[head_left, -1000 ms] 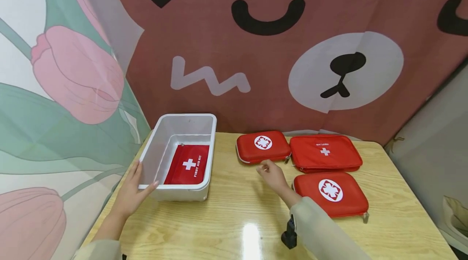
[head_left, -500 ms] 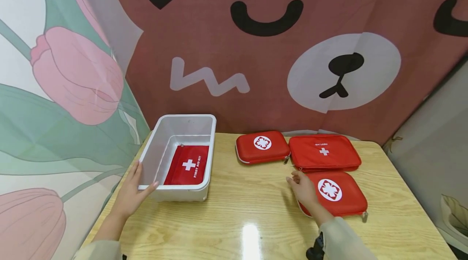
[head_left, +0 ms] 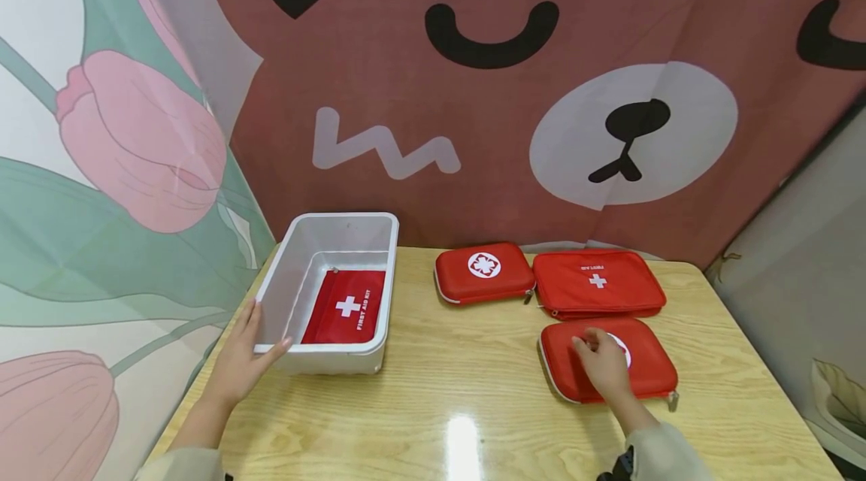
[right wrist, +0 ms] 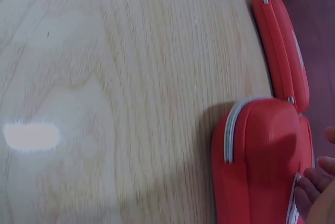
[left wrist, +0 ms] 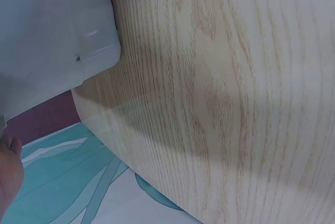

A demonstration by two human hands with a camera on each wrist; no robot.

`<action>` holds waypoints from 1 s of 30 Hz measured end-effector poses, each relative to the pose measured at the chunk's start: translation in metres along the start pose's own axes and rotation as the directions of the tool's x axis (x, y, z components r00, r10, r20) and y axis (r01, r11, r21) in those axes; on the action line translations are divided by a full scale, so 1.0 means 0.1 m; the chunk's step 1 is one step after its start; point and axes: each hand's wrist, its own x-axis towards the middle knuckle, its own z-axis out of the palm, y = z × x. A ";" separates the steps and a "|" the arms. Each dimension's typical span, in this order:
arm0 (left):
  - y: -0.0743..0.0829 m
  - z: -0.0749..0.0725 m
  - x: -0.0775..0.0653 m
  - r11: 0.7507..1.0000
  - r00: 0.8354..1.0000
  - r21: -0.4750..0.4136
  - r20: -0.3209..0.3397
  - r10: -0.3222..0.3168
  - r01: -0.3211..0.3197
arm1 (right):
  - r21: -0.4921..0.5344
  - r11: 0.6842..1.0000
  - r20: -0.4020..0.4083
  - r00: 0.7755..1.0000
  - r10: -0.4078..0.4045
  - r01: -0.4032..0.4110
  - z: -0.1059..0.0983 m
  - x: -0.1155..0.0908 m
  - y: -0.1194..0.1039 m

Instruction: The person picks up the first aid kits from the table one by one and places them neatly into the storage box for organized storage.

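Observation:
My left hand [head_left: 233, 368] rests at the near left corner of a white plastic bin [head_left: 348, 348], thumb over the front rim and straight fingers along the left side. A flat red first aid pouch [head_left: 331, 319] with a white cross lies on the bin's floor. Over a red hard-shell first aid case [head_left: 652, 368] at the front right, my right hand [head_left: 607, 367] hovers with loosely bent fingers and nothing in them. It partly covers the case's round white emblem. In the right wrist view the fingers [right wrist: 309, 187] show beside that case [right wrist: 261, 156].
Behind stand a smaller red hard-shell case [head_left: 453, 278] and a soft red first aid bag [head_left: 568, 289], close side by side. The wooden table [head_left: 379, 421] backs onto a curtain [head_left: 365, 75] printed with an animal face. A flowered curtain [head_left: 135, 263] borders the left.
My right hand has moved right, from near the smaller back case to above the front right case. The left hand has stayed on the bin.

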 end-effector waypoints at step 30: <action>-0.02 0.00 0.00 1.000 1.000 0.007 0.001 -0.011 0.011 | -0.082 0.929 -0.187 0.921 0.342 -0.362 -0.53 -0.10 0.54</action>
